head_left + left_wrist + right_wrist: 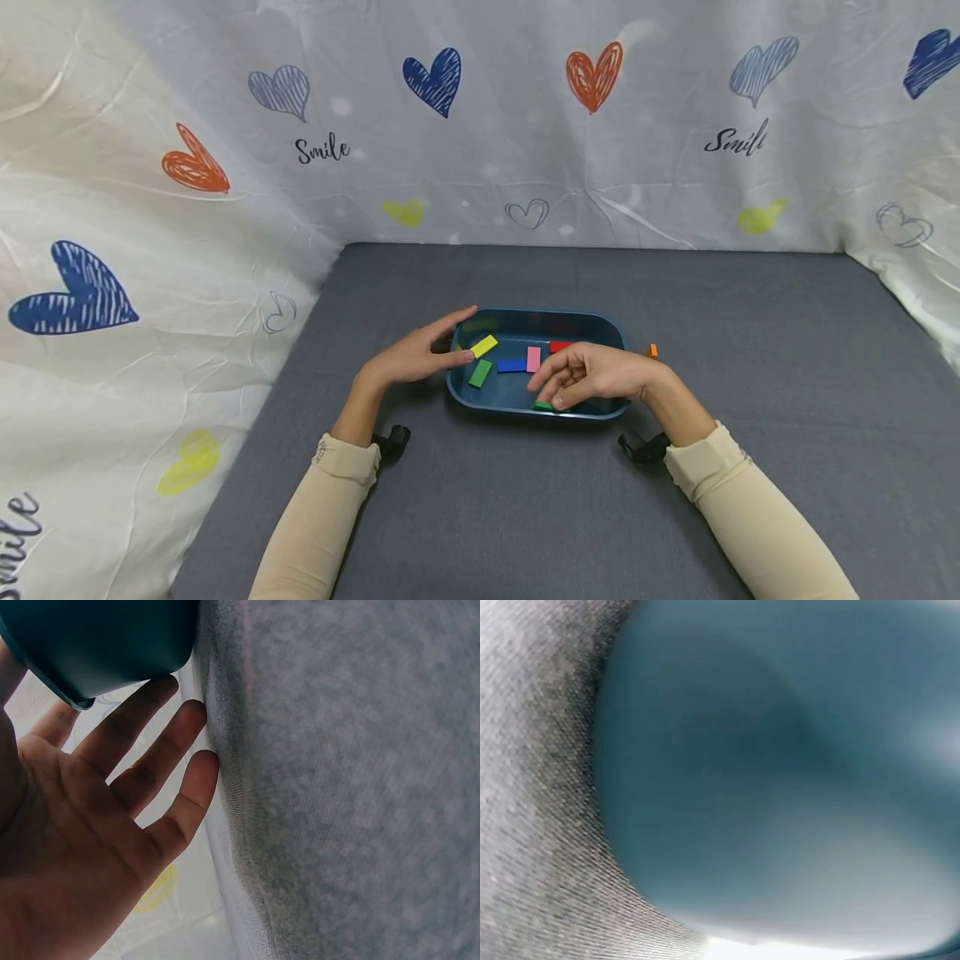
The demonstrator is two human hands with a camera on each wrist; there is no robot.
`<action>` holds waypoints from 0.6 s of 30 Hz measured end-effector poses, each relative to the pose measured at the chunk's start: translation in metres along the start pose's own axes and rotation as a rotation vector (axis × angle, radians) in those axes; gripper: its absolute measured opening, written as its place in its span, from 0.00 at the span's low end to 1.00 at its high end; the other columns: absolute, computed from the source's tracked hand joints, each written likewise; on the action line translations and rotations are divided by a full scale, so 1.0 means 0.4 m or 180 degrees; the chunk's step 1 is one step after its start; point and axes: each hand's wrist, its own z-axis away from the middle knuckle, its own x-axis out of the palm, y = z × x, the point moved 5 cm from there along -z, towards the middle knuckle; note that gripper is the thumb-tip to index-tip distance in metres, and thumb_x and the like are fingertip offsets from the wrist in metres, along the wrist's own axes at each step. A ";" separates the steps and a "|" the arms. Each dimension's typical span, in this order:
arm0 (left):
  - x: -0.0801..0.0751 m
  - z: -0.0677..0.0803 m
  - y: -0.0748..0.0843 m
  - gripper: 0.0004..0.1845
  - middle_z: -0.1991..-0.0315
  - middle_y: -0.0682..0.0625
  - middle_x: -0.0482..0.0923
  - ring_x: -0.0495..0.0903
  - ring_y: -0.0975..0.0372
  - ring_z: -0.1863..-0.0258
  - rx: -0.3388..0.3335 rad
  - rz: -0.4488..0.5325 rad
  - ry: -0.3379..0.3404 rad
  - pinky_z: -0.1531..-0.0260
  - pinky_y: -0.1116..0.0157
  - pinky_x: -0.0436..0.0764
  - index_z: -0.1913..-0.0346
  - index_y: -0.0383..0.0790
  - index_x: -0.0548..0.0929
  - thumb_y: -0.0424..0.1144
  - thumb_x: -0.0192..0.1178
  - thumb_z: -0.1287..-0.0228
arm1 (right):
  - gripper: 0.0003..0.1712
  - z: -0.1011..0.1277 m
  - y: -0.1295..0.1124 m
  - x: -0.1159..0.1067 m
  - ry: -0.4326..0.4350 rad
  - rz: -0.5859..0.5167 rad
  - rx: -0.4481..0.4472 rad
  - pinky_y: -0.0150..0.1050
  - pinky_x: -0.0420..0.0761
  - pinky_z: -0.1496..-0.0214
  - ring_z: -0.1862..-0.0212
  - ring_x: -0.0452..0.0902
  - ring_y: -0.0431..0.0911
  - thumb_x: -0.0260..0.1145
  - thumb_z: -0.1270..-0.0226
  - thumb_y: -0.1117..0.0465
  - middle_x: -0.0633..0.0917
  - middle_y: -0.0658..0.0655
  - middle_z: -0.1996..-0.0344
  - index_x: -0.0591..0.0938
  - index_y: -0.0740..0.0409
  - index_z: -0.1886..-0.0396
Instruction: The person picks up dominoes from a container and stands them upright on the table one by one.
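Observation:
A dark blue tray (525, 316) sits mid-table and holds yellow (483, 345), green (480, 372), blue (512, 365), pink (533, 359) and red (558, 346) blocks. My left hand (417, 357) lies at the tray's left end, fingers straight, thumb at the rim. In the left wrist view that left hand (112, 810) is spread open beside the tray (97, 645). My right hand (581, 377) hovers over the tray's front right, fingers drooping loosely over a small green block (543, 406); contact is unclear. The right wrist view shows only the blurred tray wall (780, 787).
An orange block (652, 351) lies on the grey table cloth (750, 375) just right of the tray. Heart-printed fabric (525, 150) walls off the back and both sides. Black wrist mounts (393, 440) sit by each cuff.

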 end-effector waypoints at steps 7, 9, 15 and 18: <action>0.003 0.001 -0.001 0.42 0.17 0.54 0.50 0.60 0.42 0.22 -0.0013 0.0000 0.0004 0.28 0.38 0.65 0.18 0.64 0.52 0.56 0.62 0.28 | 0.23 0.007 -0.004 0.001 -0.0209 0.0222 -0.0207 0.36 0.85 0.48 0.51 0.84 0.42 0.69 0.31 0.68 0.87 0.54 0.50 0.79 0.74 0.40; 0.004 0.000 -0.001 0.42 0.17 0.54 0.50 0.60 0.42 0.22 -0.0009 0.0000 -0.0001 0.28 0.38 0.65 0.18 0.63 0.52 0.56 0.62 0.28 | 0.22 0.011 -0.006 0.003 -0.0287 0.0283 -0.0283 0.36 0.86 0.49 0.53 0.83 0.41 0.69 0.31 0.68 0.87 0.54 0.51 0.79 0.75 0.40; 0.002 0.000 -0.002 0.42 0.17 0.54 0.49 0.59 0.42 0.22 0.0004 -0.0003 0.0005 0.28 0.37 0.64 0.18 0.63 0.52 0.56 0.61 0.28 | 0.18 0.023 -0.018 0.006 -0.0406 0.0530 -0.0333 0.33 0.85 0.52 0.57 0.81 0.39 0.67 0.29 0.67 0.86 0.59 0.51 0.83 0.68 0.42; 0.000 0.001 -0.005 0.42 0.17 0.54 0.49 0.59 0.42 0.22 0.0004 -0.0013 0.0020 0.28 0.37 0.64 0.18 0.64 0.52 0.56 0.62 0.28 | 0.17 0.029 -0.023 0.005 -0.0359 0.0643 -0.0319 0.33 0.84 0.53 0.58 0.80 0.40 0.66 0.28 0.66 0.85 0.63 0.51 0.84 0.65 0.42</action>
